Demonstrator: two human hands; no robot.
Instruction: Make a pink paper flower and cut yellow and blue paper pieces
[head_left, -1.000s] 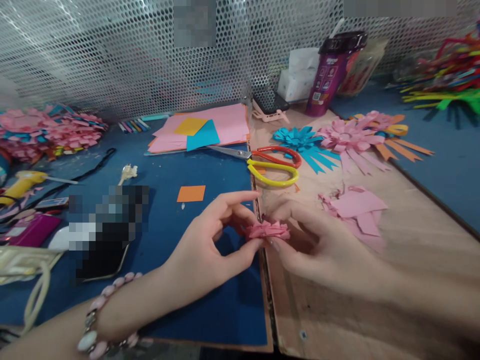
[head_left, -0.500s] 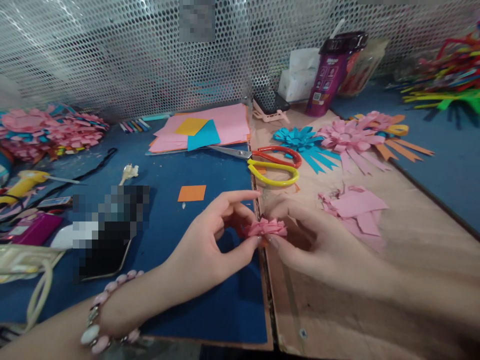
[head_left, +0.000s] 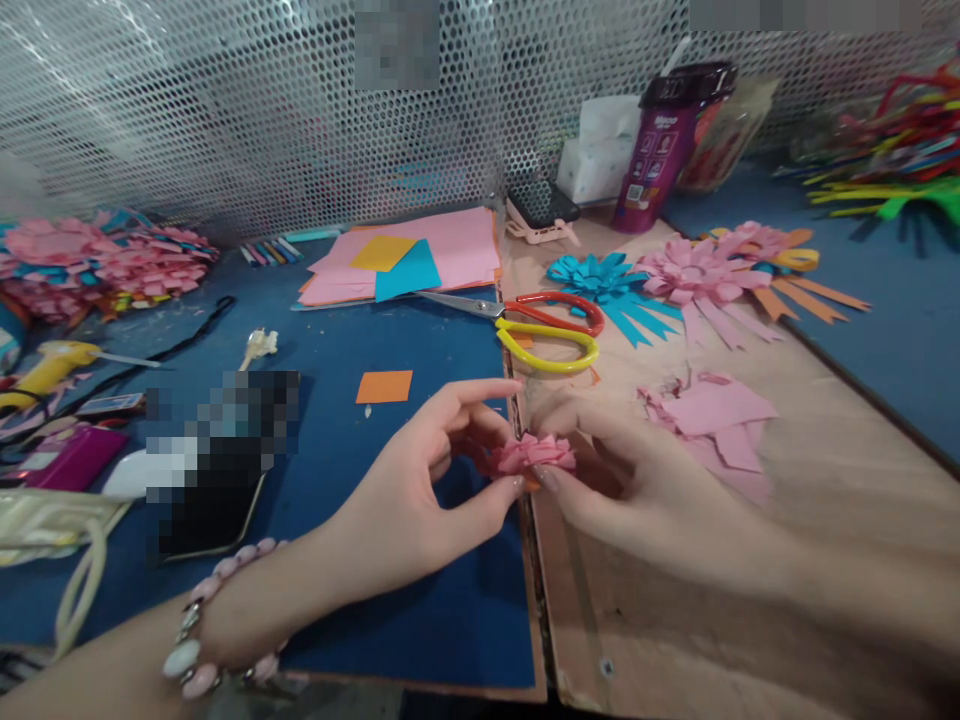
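A small pink paper flower (head_left: 536, 454) with a bit of orange paper under it is held between both hands, over the seam of the two table tops. My left hand (head_left: 442, 480) is closed on its left edge, thumb below and index finger stretched out above. From the other side my right hand (head_left: 630, 480) grips it, thumb at the front and fingers behind, partly hidden. Beyond the hands lie scissors (head_left: 544, 330) with one red and one yellow handle. An orange paper square (head_left: 384, 386) rests on the blue surface to the left.
Pink paper scraps (head_left: 712, 420) lie right of my hands. Behind are finished paper flowers (head_left: 686, 270), a paper stack (head_left: 465, 245) and a purple cup (head_left: 649, 160). On the left are a phone (head_left: 210, 500), a yellow glue gun (head_left: 52, 370) and a flower heap (head_left: 105, 260). A perforated metal screen (head_left: 262, 120) stands behind.
The pink flower has tilted and risen very slightly between the fingers, and the right thumb has shifted up a little against its front. Everything else stays in place.
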